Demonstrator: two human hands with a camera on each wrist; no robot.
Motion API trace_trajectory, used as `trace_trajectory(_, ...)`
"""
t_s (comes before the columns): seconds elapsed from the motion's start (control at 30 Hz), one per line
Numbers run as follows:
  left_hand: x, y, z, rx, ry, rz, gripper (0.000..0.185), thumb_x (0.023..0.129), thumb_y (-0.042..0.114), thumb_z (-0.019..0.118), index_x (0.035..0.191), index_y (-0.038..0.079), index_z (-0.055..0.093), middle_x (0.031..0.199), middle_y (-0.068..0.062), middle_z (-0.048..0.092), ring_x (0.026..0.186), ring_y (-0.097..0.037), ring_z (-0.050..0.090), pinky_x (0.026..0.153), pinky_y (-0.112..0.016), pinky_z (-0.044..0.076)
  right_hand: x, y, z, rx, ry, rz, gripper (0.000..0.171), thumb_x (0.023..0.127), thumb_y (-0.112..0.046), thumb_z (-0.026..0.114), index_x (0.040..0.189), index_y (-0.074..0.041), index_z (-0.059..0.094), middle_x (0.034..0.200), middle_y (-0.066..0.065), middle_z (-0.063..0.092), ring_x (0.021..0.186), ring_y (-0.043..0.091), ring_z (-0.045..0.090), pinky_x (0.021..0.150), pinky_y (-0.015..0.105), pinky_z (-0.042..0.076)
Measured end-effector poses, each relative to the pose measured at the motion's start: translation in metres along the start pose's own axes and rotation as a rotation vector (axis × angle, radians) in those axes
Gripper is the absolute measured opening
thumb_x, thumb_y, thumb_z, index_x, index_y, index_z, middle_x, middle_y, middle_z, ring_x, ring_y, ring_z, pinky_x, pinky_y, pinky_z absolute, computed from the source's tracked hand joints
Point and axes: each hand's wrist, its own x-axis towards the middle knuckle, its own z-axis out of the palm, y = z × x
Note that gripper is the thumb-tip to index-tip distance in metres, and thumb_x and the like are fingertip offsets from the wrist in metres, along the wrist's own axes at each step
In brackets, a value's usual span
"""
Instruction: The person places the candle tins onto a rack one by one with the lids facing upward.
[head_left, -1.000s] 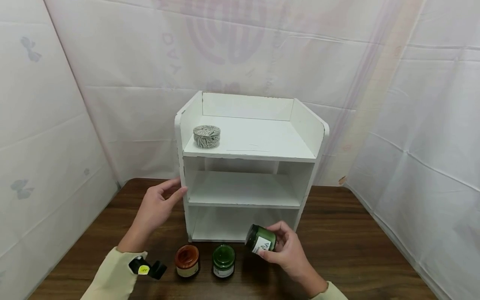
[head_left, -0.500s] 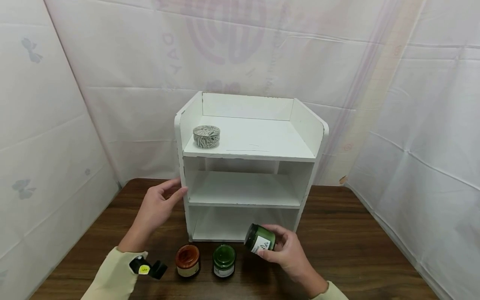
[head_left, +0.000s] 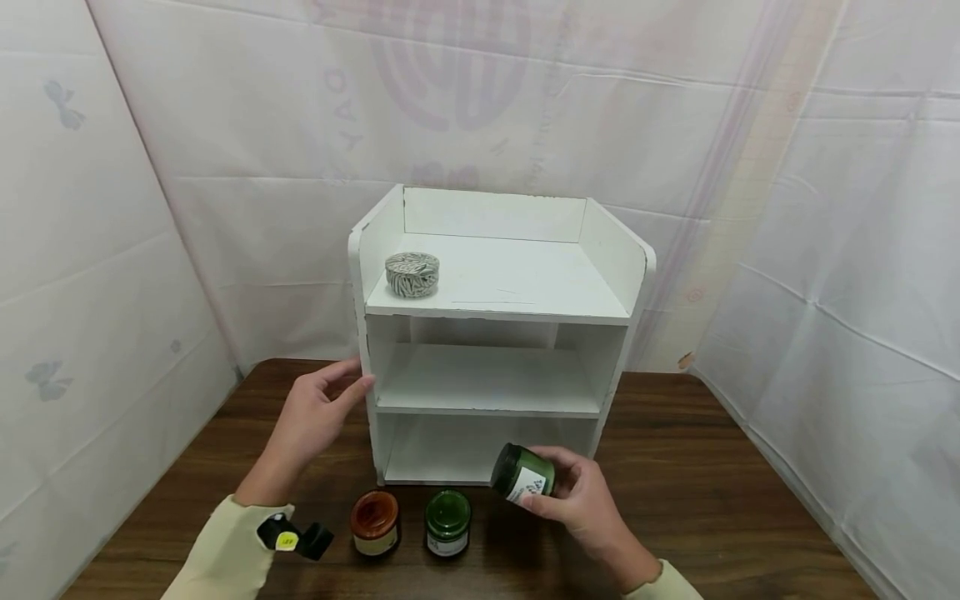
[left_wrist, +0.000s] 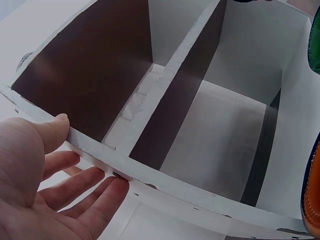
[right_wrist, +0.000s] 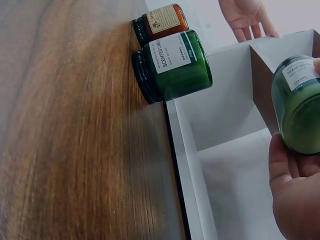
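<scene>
My right hand [head_left: 581, 500] grips a green glass candle jar [head_left: 534, 473] with a white label, thumb on the label side. The jar is tilted, its black lid toward the left, in front of the white shelf unit's [head_left: 487, 317] bottom compartment. My left hand [head_left: 318, 408] touches the unit's left side panel. In the left wrist view its thumb [left_wrist: 57, 132] lies at the panel's front edge and its relaxed fingers rest along the outer face. A second green scented candle jar [right_wrist: 182, 65] and an amber one [right_wrist: 165, 21] stand lid-down on the table before the unit.
A small round tin [head_left: 412, 275] with a grey-and-white leafy pattern sits at the left of the unit's top shelf. The unit stands on a dark wooden table [head_left: 690, 483], with white fabric sheets [head_left: 247, 250] hanging behind and at both sides.
The green candle jar in my right hand has shifted very slightly up and to the right over the last half second. My left hand and the two standing jars stay put.
</scene>
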Motion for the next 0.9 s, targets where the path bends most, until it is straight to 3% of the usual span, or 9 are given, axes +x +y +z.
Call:
trace_trajectory(0.33, 0.0, 0.0001, -0.0014, 0.027, 0.003, 0.003, 0.055, 0.101, 0.046, 0.062, 0.143, 0.01, 0.061, 0.14, -0.013, 0.065, 0.125, -0.03, 0.061, 0.086, -0.019, 0.05, 0.0006, -0.0019, 0.0001, -0.023, -0.001, -0.007, 0.055, 0.08, 0.0, 0.081, 0.128, 0.016, 0.058, 0.113, 0.008, 0.066, 0.093, 0.013, 0.063, 0.077, 0.026, 0.059)
trace_trajectory(0.63, 0.0, -0.0005, -0.0009, 0.018, 0.005, 0.003, 0.054, 0.102, 0.045, 0.063, 0.143, 0.01, 0.061, 0.141, -0.013, 0.064, 0.123, -0.029, 0.061, 0.084, -0.019, 0.051, 0.002, -0.0017, 0.0013, 0.028, -0.017, -0.03, 0.058, 0.082, -0.002, 0.082, 0.129, 0.019, 0.054, 0.115, 0.005, 0.066, 0.095, 0.011, 0.063, 0.078, 0.025, 0.059)
trace_trajectory(0.9, 0.0003, -0.0019, -0.0003, -0.002, 0.002, 0.008, 0.053, 0.102, 0.042, 0.063, 0.143, 0.009, 0.06, 0.136, -0.015, 0.067, 0.109, -0.026, 0.067, 0.079, -0.022, 0.055, 0.0031, 0.0025, 0.0005, 0.084, -0.031, -0.052, 0.059, 0.081, 0.003, 0.079, 0.129, 0.021, 0.05, 0.115, 0.003, 0.068, 0.096, 0.01, 0.064, 0.077, 0.024, 0.059)
